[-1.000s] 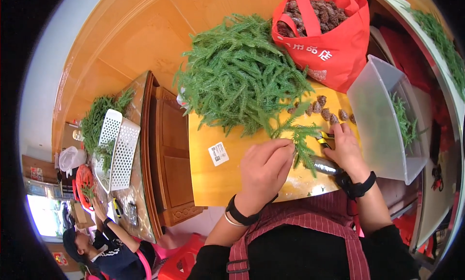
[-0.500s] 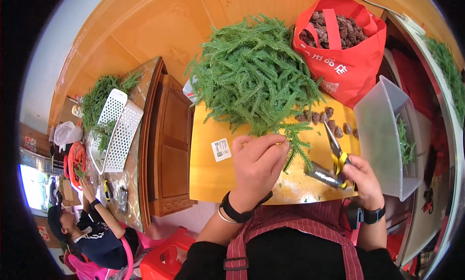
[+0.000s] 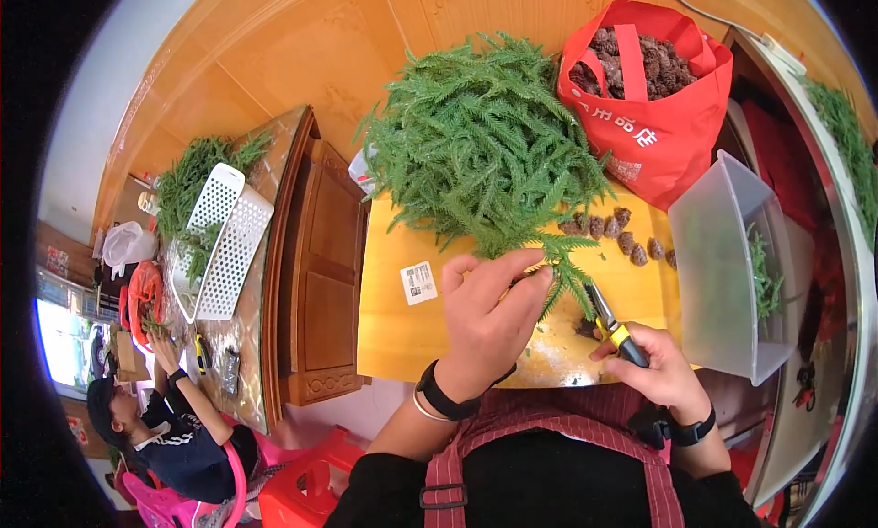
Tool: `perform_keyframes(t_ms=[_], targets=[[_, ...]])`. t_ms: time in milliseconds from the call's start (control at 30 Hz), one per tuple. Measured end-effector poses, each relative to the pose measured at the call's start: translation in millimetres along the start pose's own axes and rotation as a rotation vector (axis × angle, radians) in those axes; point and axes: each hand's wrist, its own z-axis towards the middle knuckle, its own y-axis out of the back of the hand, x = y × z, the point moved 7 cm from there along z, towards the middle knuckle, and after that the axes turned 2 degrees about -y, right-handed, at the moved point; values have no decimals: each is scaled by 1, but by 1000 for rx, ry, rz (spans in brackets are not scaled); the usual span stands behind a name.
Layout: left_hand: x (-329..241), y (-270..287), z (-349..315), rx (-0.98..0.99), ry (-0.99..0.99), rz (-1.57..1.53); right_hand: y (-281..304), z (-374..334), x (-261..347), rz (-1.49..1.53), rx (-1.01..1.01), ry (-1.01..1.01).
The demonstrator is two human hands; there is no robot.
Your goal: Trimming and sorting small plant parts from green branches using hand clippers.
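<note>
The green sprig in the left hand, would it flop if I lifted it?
Probably not much: the sprig fans out past the left hand instead of hanging limp. It's likely light, since it looks thin and feathery. Pushed, it might bend easily, being so narrow where it spreads out.

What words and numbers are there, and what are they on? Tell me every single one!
I don't copy out printing, but here's where it is:
Red bag: big white characters on its front; the smaller print below is too small to read.
White label on the yellow tabletop: dark print, too small to read.
Pliers in the right hand: no print I can make out.
</note>
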Motion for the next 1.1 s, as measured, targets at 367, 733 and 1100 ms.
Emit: perform_keyframes(t_ms=[367,733,1100], targets=[[-4,-2,3,9,6,19,4,6,4,-78,45,116],[-4,1,1,-23,-2,34,0,7,3,63,138,-102],[-3,-3,0,-14,14,-11,0,14,7,-1,68,-14]])
